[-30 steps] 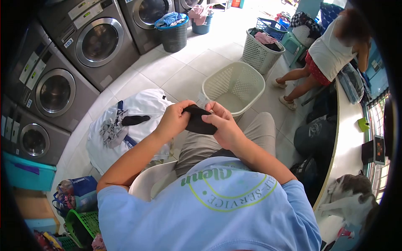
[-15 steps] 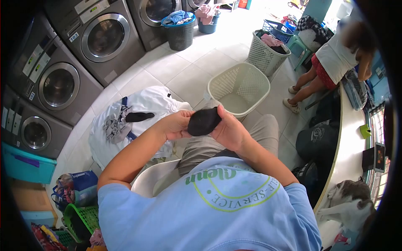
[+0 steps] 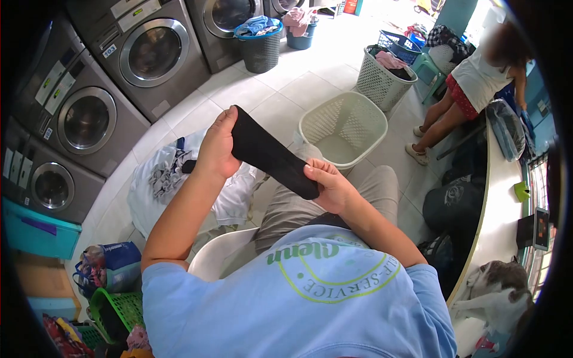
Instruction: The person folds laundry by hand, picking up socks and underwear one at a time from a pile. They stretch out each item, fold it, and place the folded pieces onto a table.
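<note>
Grips with fingers closed, left hand (image 3: 216, 149) on the upper end and right hand (image 3: 335, 188) on the lower end of a black sock-like cloth (image 3: 268, 152), drawn out long at the centre of the frame. Beyond, from largest down: front-loading machines (image 3: 154, 52) at upper left; white fabric (image 3: 233, 203) at left, partly behind the forearm; pale laundry basket (image 3: 358, 113) at upper centre; crumpled grey cloth (image 3: 164, 179) on the white fabric. Seems mid-straightening, judging by the extended span; calls for even tension at both ends.
</note>
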Demonstrator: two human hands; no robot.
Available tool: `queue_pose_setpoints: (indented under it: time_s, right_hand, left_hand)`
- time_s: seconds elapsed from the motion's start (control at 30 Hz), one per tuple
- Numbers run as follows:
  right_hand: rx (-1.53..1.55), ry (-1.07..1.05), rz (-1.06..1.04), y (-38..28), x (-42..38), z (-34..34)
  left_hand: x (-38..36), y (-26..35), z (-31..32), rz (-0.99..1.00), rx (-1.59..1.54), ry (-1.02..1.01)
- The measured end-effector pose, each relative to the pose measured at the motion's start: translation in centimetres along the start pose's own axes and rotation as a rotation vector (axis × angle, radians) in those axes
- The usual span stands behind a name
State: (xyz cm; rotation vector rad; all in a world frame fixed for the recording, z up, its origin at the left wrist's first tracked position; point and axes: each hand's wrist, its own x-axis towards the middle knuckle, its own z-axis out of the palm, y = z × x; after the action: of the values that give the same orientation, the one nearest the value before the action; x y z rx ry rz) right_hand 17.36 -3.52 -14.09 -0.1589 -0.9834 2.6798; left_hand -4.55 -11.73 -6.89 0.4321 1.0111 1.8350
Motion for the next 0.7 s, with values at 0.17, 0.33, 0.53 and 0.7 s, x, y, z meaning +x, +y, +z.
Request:
queue_pose_setpoints:
  time_s: [0.17,0.33,0.53,0.7]
  right_hand:
    - [0.195,-0.210,0.017,-1.0,-0.8,0.7]
    - [0.202,-0.132,-0.024,-1.0,-0.5,2.5]
    - [0.256,-0.066,0.093,-0.3,0.1,0.4]
    - [0.190,0.180,0.056,-0.6,0.3,1.5]
  left_hand:
    - [0.7,1.1,-1.6,0.043,0.091,0.128]
    - [2.3,-0.2,-4.3,0.019,0.052,0.215]
    - [4.9,-1.6,-7.4,0.048,0.101,0.206]
    - [5.8,-5.7,-9.3,0.030,0.265,0.119]
